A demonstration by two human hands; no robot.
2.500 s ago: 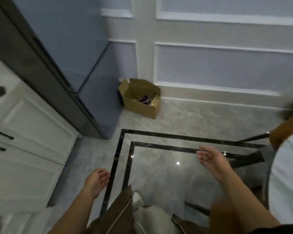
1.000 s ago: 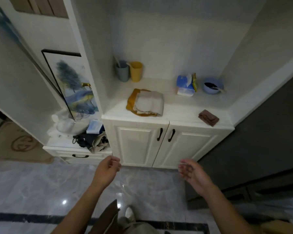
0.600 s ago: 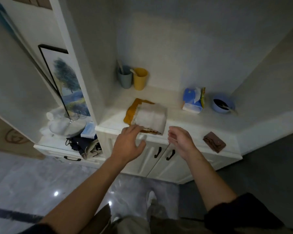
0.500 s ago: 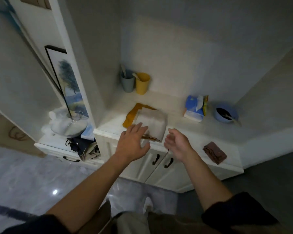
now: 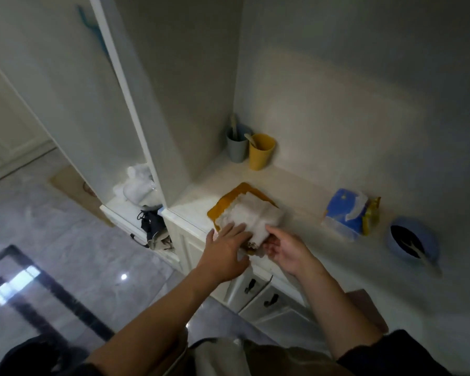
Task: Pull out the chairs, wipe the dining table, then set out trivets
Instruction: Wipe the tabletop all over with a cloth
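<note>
White cloth [image 5: 251, 217], lying on the yellow cloth [image 5: 224, 206] by the desk's [image 5: 304, 185] front edge: pressing it with left hand [image 5: 223, 252] flat, fingers straight, pinching its near edge with right hand [image 5: 288, 251], maybe dragging the yellow one off.

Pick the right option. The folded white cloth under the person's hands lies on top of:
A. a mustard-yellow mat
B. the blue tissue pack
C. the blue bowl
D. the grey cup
A. The white cloth sits on the mustard-yellow mat, whose edge shows past the cloth's left and far sides.
</note>
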